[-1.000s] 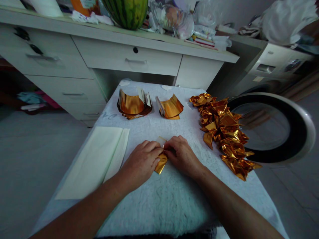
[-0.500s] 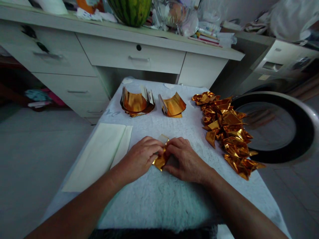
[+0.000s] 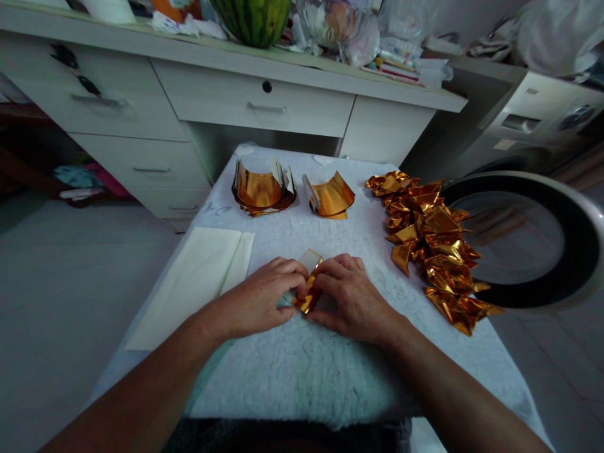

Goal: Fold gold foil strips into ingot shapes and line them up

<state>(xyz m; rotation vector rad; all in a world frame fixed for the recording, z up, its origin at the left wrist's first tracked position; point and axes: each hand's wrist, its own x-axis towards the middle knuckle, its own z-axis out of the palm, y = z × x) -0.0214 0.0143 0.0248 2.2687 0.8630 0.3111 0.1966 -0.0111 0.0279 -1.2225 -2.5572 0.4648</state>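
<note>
Between my hands lies a small sheet of gold foil paper (image 3: 309,297), partly folded over, with a pale backing showing at its far end and left side. My left hand (image 3: 268,294) pinches its left side with bent fingers. From the right, my right hand (image 3: 352,299) grips the folded gold edge between thumb and fingers. Beyond them stand a thicker curved stack of gold foil sheets (image 3: 258,190) and a thinner curved stack (image 3: 332,194). A heap of folded gold foil pieces (image 3: 431,242) stretches along the right side.
Pale folded paper (image 3: 189,283) lies left on the cloth-covered table (image 3: 283,371). Behind it is a white drawer cabinet (image 3: 264,94) with a watermelon (image 3: 255,19) and clutter on top. At right, an open washing machine door (image 3: 576,245) stands close to the table's edge.
The foil paper between my hands now shows a narrower gold strip and more pale backing. My left fingers have spread slightly along its left side. The view has shifted a little.
</note>
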